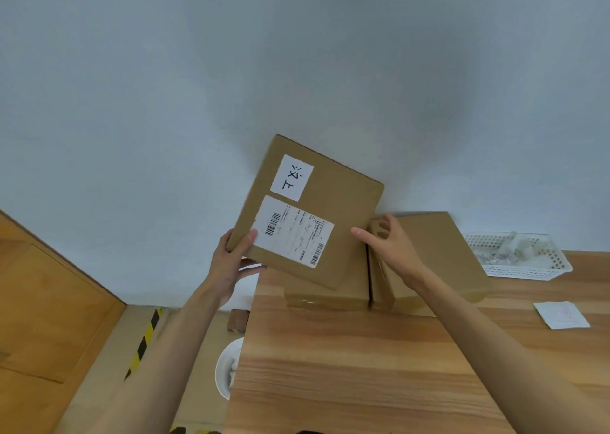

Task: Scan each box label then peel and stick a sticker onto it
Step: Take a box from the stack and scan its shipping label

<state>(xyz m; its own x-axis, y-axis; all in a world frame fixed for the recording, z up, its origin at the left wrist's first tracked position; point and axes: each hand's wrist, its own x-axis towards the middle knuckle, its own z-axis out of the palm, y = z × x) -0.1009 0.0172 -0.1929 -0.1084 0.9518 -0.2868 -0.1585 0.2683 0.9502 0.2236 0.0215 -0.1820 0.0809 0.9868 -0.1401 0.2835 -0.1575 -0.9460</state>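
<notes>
A wooden table (363,361) is bearing three brown boxes. Two are lying flat at its far edge: one (326,296) under the lifted box, one (439,255) to its right. The left hand (231,255) is gripping the lifted box's (343,209) near-left corner, tilting it up above the table's far-left edge. It is showing two white stickers: a barcode label (293,232) and a handwritten sticker (292,177). The right hand (386,239) is hovering beside it, fingers loosely spread, holding nothing. One paper slip (561,314) and one white basket (525,258) are sitting on the table's right.

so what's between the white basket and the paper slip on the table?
Head view: only bare wooden table between the white basket and the paper slip; nothing lies in that stretch.
</notes>
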